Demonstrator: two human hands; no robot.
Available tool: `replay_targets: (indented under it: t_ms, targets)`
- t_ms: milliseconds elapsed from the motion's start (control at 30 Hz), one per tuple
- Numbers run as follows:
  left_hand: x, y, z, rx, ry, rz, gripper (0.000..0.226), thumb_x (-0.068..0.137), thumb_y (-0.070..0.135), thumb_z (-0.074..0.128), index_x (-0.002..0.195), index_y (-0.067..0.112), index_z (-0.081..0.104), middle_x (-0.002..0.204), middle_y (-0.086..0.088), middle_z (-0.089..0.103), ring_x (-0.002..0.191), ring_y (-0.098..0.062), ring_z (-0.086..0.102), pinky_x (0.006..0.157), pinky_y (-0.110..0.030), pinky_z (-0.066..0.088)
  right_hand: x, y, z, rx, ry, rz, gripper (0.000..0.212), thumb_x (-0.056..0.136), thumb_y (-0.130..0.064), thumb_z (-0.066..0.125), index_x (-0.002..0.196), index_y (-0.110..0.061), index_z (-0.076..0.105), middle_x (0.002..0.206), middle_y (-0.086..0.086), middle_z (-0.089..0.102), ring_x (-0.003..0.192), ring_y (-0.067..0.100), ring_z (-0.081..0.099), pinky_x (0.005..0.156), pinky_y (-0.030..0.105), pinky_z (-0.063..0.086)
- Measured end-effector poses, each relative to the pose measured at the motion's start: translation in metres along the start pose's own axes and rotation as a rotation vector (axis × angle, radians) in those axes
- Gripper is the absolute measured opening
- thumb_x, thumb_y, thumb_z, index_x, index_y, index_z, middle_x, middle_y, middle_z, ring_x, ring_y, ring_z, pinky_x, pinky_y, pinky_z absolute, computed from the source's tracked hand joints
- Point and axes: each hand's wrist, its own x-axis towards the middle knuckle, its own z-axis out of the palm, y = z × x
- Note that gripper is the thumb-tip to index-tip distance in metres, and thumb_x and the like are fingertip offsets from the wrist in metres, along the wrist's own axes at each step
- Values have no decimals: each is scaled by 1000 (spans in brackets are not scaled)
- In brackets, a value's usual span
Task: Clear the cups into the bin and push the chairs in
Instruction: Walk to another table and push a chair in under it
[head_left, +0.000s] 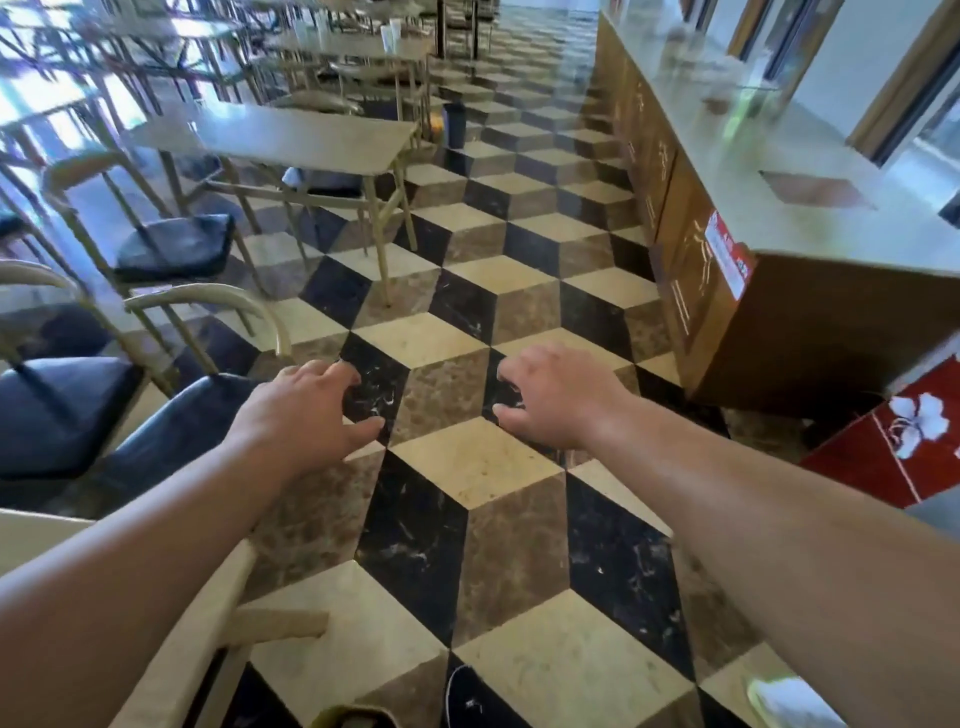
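Empty hands, walking the aisle
Left hand (311, 410) and right hand (556, 400) hang spread, holding nothing; cups (390, 36) stand on a far table's near edge, bin (455, 124) beside the aisle. Pulled-out chair (208, 410) could catch a leg.

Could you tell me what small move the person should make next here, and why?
Probably swing the left hand onto the curved backrest of the nearest chair and push it in. Both hands are empty, the right hand hanging over bare floor, and that chair stands out from its table; the cups sit far off.
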Motion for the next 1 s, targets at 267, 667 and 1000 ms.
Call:
replay_targets:
  t_ms: [267,667,1000]
  targets:
    - [144,-20,-33,-30,-2,-65,74,86,80,60,139,28,53,138,-2,62,127,-28,58,94,-48,52,142,79,-48,-68,-7,-11,57,102,-66,49,137,-22,59,131,5,65,118,26,59,97,46,55]
    - [317,-56,-58,7,71,-248,69,88,75,60,139,30,55,135,-1,64,125,-26,59,97,-45,50,398,142,-62,-35,139,-284,61,97,-70,50,136,-25,61,129,4,69,118,26,63,89,43,54]
    - [439,-113,-79,-41,68,-611,67,87,70,64,136,25,59,131,-6,65,123,-29,59,98,-46,51,627,171,-93,-70,108,-509,62,98,-72,43,135,-25,59,128,7,68,118,29,62,93,52,57]
